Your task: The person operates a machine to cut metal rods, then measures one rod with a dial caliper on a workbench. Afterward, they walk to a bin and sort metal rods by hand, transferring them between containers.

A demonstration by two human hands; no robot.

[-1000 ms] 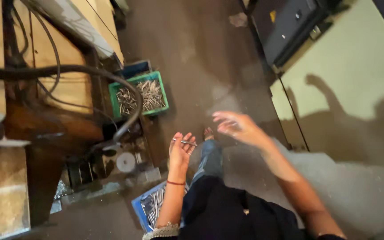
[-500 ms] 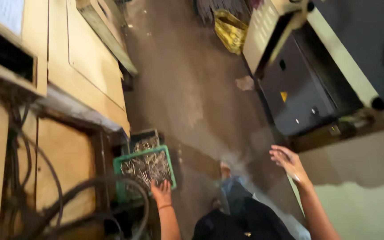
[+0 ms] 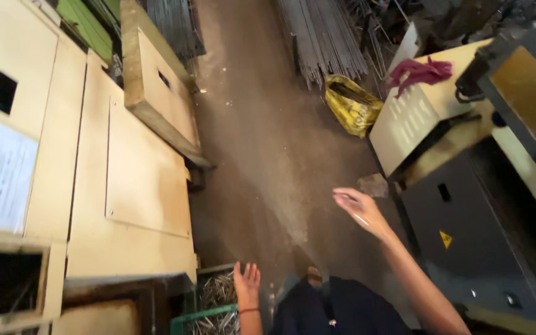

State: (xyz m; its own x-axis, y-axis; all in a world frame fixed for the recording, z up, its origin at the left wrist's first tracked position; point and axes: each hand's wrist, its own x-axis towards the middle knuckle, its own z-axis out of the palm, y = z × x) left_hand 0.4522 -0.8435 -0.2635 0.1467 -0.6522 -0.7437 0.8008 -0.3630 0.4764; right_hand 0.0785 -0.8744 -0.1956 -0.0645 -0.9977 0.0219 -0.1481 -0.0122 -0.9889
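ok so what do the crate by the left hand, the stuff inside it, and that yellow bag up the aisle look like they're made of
Green crate: looks like moulded plastic, matte, with a thick rim.
Its contents: thin grey pieces with a dull shine, probably metal; too small to be sure.
Yellow bag: crumpled, slightly glossy, likely plastic or woven sacking.
The left hand is open beside the crate.

Left hand (image 3: 247,277) hangs low by the body, fingers straight and together, empty. Right hand (image 3: 358,209) is stretched out ahead on a raised arm, fingers loosely spread, empty.
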